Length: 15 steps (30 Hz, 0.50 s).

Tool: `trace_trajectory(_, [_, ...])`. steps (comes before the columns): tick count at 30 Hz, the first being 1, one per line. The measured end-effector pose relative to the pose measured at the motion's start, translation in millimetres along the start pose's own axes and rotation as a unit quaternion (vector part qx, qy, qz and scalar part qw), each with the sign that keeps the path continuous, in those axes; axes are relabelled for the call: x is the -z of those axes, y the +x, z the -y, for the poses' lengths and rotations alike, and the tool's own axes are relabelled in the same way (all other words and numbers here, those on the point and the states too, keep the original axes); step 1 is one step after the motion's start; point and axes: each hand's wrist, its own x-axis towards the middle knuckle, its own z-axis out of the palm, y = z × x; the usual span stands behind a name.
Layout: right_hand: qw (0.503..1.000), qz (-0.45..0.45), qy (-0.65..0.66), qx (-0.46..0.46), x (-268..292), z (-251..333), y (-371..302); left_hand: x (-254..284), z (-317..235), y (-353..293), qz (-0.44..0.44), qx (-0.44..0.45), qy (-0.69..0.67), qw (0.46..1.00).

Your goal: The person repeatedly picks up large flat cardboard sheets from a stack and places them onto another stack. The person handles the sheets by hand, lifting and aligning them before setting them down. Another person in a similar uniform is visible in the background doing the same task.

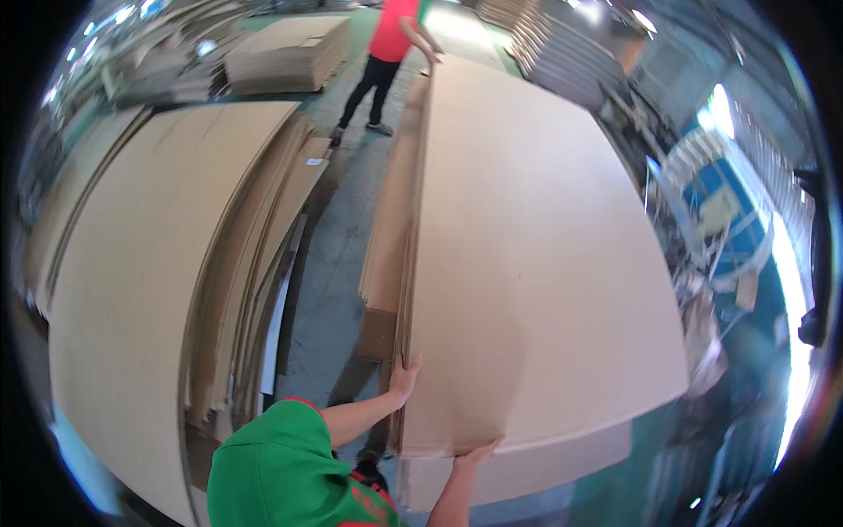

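Brown cardboard sheet (544,237) is over a pile (386,255) of boards, a bit inside pile's left edge. From where I stand, L hand (405,384) is at sheet's left edge by the near corner, R hand (479,452) at near edge; fingers are partly hidden, so can't tell if clamped. Sheet is prob. light for its size, stiff but bendable; best hold is edges near corners, w/ co-worker (399,31) at far end

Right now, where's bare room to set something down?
The floor strip between the left board stack and right stack. The large sheet is bare, with your left hand and right hand at its edges. Crowded: the clutter to its right.
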Motion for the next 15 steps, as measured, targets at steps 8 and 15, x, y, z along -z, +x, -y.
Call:
trace_trajectory(8, [0.985,-0.007,-0.173,-0.026,58.0,-8.2,34.2,11.0,0.0,0.2,0.049,0.001,0.153,0.987])
trace_trajectory(15, [0.925,0.014,-0.381,-0.011,94.8,1.0,62.1,195.0,50.0,-71.4,0.141,-0.097,0.102,0.98])
